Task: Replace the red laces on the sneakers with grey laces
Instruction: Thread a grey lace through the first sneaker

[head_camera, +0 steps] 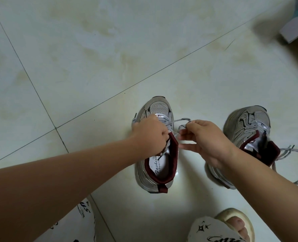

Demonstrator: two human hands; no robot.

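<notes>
Both forearms reach to the near sneaker (156,149), left hand (149,135) and right hand (203,137) fingers each pinching its grey lace (182,121) — lacing apparently nearly done, while the far sneaker (249,137) — grey-laced, ends loose — waits beyond the right fingers.

Left hand (149,135) clenched, right hand (204,138) pinching.

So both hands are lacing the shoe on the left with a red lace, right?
Not quite. The head view shows the lace is grey, not red. Both the left hand and right hand are indeed working on the left sneaker.
</notes>
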